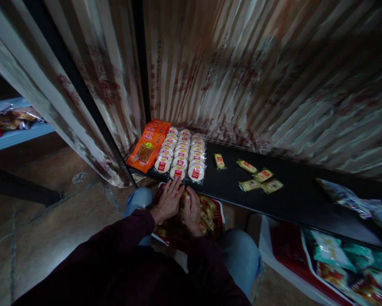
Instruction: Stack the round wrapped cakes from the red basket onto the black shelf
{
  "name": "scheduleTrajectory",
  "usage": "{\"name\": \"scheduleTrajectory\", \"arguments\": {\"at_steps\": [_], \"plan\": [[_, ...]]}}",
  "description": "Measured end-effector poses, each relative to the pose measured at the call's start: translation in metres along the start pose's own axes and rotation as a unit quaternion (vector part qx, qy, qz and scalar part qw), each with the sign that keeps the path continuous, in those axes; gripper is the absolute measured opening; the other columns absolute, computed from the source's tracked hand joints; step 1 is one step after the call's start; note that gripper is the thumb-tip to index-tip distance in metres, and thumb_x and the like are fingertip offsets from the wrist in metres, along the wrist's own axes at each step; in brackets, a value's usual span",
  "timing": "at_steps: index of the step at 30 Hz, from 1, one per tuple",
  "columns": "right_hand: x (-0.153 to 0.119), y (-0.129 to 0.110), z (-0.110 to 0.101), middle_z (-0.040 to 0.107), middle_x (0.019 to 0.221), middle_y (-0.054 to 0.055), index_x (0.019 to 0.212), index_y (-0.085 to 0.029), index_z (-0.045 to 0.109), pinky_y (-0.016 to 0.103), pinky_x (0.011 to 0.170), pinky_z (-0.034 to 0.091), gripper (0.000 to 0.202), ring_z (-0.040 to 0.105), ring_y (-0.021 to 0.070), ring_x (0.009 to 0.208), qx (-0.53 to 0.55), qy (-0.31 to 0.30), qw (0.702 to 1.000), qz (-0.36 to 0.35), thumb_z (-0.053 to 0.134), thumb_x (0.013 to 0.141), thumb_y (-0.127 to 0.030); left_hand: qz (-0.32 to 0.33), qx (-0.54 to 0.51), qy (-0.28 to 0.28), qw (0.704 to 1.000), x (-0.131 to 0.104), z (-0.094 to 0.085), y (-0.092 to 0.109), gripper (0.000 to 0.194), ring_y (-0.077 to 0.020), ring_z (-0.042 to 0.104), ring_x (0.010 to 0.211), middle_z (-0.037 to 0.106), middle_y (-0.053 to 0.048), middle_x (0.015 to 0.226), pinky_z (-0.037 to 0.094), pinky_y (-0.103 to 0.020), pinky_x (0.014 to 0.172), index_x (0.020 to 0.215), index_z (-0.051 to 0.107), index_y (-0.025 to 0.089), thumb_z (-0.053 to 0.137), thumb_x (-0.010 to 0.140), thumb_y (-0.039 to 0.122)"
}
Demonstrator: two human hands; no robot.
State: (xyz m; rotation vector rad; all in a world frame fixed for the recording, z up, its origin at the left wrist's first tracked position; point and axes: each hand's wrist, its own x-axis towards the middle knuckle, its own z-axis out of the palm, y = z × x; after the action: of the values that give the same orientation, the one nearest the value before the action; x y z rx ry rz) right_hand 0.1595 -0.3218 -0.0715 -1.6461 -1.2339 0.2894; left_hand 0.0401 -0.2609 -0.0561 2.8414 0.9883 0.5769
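My left hand (169, 201) is above the left side of a red and white basket (222, 214), its fingers stretched toward the black shelf's front edge. Beside it, my right hand (192, 210) is over the same basket with fingers close together; what they hold, if anything, is hidden. Yellow-wrapped snacks (207, 212) fill the basket. Just beyond my fingertips, round white wrapped crackers (179, 161) lie in overlapping rows on the black shelf (222, 185). Orange snack packs (146, 148) overlap to their left. Several small yellow packets (250, 184) lie loosely further right on the shelf.
Pleated curtains (241, 85) hang behind the shelf, with a dark metal post (142, 63) at the left. At the lower right is a bin of green and orange packages (337, 250). Blurred plastic packaging (353, 199) lies on the shelf's right part. A blue rack (25, 134) stands left.
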Motion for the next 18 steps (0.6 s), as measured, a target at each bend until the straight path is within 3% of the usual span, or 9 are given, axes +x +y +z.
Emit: {"name": "scheduleTrajectory", "arguments": {"at_steps": [4,12,18], "plan": [[0.009,-0.008,0.008,0.059,0.128,0.016,0.124,-0.015,0.057,0.047,0.106,0.039,0.05,0.052,0.0234,0.121,-0.028,-0.03,0.999,-0.02,0.028,0.096,-0.045,-0.037,0.02,0.007,0.999,0.001,-0.001,-0.008,0.058,-0.03,0.013,0.146,0.021,-0.021,0.156,0.021,-0.053,0.115,0.139,0.039,0.009,0.048,0.083,0.018],[0.037,-0.025,0.011,0.059,0.13,0.013,0.126,-0.015,0.057,0.045,0.107,0.037,0.049,0.05,0.0223,0.123,-0.103,-0.052,0.989,-0.087,0.025,0.097,-0.039,-0.033,0.021,0.016,0.999,0.002,0.009,-0.016,0.06,-0.0273,0.02,0.145,0.028,-0.019,0.154,0.022,-0.051,0.115,0.142,0.036,0.011,0.048,0.083,0.018],[0.093,-0.033,0.021,0.047,0.144,0.014,0.133,-0.012,0.052,0.045,0.113,0.026,0.051,0.033,0.0235,0.138,-0.191,-0.081,0.97,-0.129,0.027,0.096,-0.037,-0.021,-0.007,0.018,1.0,0.003,0.006,-0.019,0.067,-0.0302,0.014,0.146,0.025,-0.02,0.154,0.022,-0.053,0.116,0.143,0.034,0.009,0.051,0.078,0.016]]}}
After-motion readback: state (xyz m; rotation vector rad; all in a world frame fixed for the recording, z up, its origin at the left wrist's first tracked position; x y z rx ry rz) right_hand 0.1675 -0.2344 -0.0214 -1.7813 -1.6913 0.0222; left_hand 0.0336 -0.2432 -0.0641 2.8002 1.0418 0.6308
